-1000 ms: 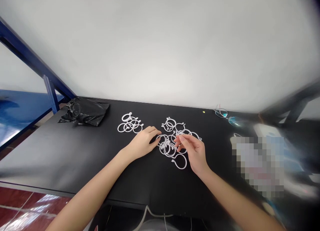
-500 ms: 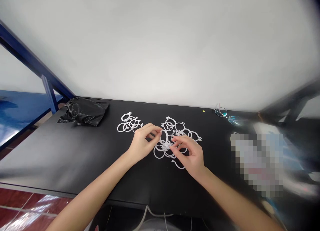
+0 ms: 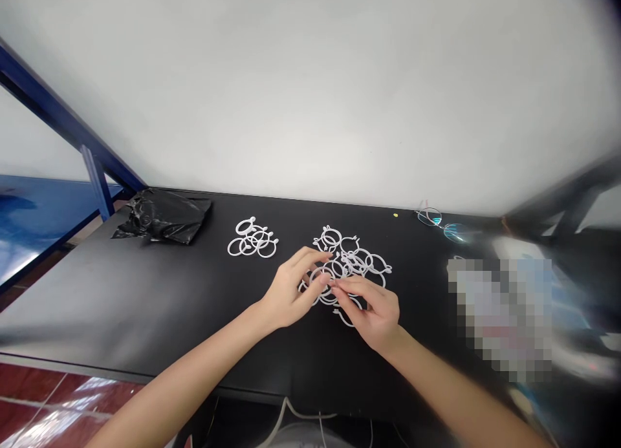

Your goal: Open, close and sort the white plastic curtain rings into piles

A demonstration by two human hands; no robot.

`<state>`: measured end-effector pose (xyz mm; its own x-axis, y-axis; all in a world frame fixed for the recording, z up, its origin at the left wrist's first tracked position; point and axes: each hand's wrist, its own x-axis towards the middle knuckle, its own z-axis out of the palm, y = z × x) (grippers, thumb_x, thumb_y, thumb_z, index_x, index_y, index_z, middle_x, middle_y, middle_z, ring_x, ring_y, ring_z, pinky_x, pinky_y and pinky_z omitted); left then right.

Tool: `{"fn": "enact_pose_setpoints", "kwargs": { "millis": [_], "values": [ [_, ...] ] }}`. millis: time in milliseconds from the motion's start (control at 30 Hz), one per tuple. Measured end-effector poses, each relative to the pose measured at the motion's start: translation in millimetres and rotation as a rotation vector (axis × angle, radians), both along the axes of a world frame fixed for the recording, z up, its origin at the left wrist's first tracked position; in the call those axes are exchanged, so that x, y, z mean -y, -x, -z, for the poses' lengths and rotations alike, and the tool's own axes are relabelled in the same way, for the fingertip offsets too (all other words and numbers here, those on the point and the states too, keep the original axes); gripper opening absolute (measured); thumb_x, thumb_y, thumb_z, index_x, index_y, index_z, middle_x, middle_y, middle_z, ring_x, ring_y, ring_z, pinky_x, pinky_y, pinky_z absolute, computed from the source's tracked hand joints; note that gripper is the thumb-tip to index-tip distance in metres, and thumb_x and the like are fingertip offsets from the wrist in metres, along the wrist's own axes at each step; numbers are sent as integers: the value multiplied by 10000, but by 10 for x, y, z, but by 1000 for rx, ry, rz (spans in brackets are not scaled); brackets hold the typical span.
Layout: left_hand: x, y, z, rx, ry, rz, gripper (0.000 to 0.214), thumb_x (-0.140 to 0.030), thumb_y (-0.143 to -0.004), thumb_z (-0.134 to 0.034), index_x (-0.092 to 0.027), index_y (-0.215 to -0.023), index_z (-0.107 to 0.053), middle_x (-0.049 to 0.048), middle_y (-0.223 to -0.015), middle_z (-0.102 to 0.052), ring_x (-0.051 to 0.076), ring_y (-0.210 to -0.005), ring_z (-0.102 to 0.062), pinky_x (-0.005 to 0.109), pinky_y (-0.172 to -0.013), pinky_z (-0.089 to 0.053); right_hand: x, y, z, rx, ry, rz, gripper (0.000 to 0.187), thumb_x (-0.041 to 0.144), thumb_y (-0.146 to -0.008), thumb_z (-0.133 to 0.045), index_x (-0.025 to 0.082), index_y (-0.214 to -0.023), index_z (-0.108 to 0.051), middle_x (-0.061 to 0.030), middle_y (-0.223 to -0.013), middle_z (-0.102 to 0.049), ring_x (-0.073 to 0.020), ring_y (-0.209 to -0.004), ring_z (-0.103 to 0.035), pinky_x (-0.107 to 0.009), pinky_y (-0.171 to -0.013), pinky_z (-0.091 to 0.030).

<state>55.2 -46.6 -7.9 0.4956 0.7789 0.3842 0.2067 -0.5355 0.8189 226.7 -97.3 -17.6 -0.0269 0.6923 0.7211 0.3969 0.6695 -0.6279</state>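
Note:
Over a loose pile of white plastic curtain rings, my two hands meet at one white ring. My left hand has its thumb against this ring, with the index finger stretched above it and the other fingers partly hidden behind. My right hand pinches the ring's right side between thumb and fingertips; the pinched part itself is covered. A smaller group of white rings lies to the left, apart from both hands.
A crumpled black plastic bag lies at the back left of the black table. Eyeglasses rest near the wall at right, with a tiny yellow bit beside them. A blurred, pixelated package sits at far right.
My left hand has moved right and slightly down from the ring group, its index finger lifting away from the thumb. The right hand has closed its pinch at the ring.

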Motion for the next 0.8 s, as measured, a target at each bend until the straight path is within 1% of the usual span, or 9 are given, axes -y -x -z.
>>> {"fn": "enact_pose_setpoints", "kwargs": {
  "millis": [67,133,267,333,433,533,667,733,800],
  "values": [
    [29,-1,23,-70,-112,66,243,-300,-968,-432,-154,-1086,-586,78,-927,-605,129,-714,-576,246,-623,-507,21,33,-13,-12,22,-29,239,27,-791,-671,230,-908,-718,-31,-796,-757,-186,-677,-721,-298,-616,-616],
    [48,-5,59,-123,-212,92,312,-300,-996,-322,-151,-932,-588,49,-770,-558,130,-639,-521,253,-585,-467,48,67,-17,-9,52,-49,184,63,-811,-661,232,-851,-721,-26,-772,-756,-181,-636,-712,-292,-577,-611],
    [57,-18,102,-158,-323,94,471,-295,-1013,-148,-169,-782,-539,32,-677,-507,119,-543,-446,244,-520,-403,92,105,-4,-8,84,-58,156,103,-832,-646,238,-826,-724,-31,-752,-753,-182,-609,-707,-282,-513,-596],
    [40,-8,87,-185,-359,94,488,-318,-1017,-139,-170,-775,-537,27,-670,-516,114,-522,-438,242,-506,-383,95,100,11,-20,89,-85,183,85,-835,-639,242,-879,-723,-30,-755,-748,-175,-617,-703,-277,-523,-594],
    [-50,64,32,-270,-419,59,464,-389,-1012,-210,-165,-803,-558,29,-678,-552,121,-547,-475,252,-523,-377,78,69,44,-36,129,-136,308,102,-833,-655,249,-1102,-681,-46,-865,-755,-186,-704,-713,-321,-637,-615],
    [-229,217,-12,-396,-453,-103,386,-454,-975,-371,-167,-824,-581,23,-678,-585,130,-597,-530,249,-559,-388,55,35,77,-67,204,-137,435,140,-828,-672,260,-1241,-604,-60,-967,-740,-190,-761,-708,-347,-681,-616],
    [-490,457,1,-555,-441,-426,343,-517,-906,-533,-187,-847,-603,23,-756,-649,154,-696,-598,245,-578,-393,36,18,87,-94,236,-142,355,107,-834,-651,260,-1153,-639,-48,-942,-717,-158,-703,-684,-314,-626,-600],
    [-579,548,31,-649,-403,-514,314,-500,-902,-553,-194,-855,-604,34,-825,-667,182,-767,-612,250,-552,-379,32,17,76,-98,231,-142,329,100,-836,-643,257,-1125,-648,-47,-940,-713,-151,-686,-675,-304,-601,-594],
    [-634,612,67,-730,-364,-530,272,-457,-922,-536,-199,-868,-603,47,-876,-670,212,-845,-607,260,-542,-378,29,17,60,-93,225,-133,300,104,-840,-638,253,-1099,-659,-45,-921,-711,-147,-670,-666,-295,-576,-588]
  ]
}}
